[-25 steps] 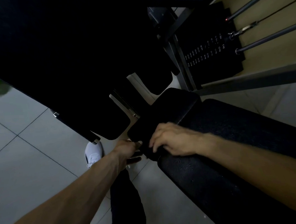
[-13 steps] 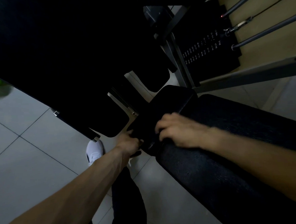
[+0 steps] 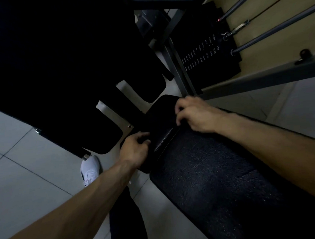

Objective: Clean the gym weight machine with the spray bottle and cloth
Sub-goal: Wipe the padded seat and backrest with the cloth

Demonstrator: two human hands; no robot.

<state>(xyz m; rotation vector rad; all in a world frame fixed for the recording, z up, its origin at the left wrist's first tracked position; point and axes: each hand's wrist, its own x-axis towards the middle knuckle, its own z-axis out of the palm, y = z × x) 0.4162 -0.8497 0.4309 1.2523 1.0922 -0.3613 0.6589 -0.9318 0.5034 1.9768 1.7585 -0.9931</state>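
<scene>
The weight machine's long black bench pad runs from bottom right toward the middle, its surface speckled. A smaller smooth black pad lies at its far end. My left hand grips the near left edge of this small pad, fingers curled over it. At the pad's far right corner, by the seam between the two pads, my right hand has its fingers curled on the pad. The picture is too dark to make out a cloth, and no spray bottle is in view.
The weight stack with guide rods stands at the back right, behind a grey frame bar. A large dark padded part fills the upper left. Below are my white shoe and the tiled floor.
My right hand has slid along the seam toward the far end of the small pad. My left hand has shifted slightly up its near edge, still holding it.
</scene>
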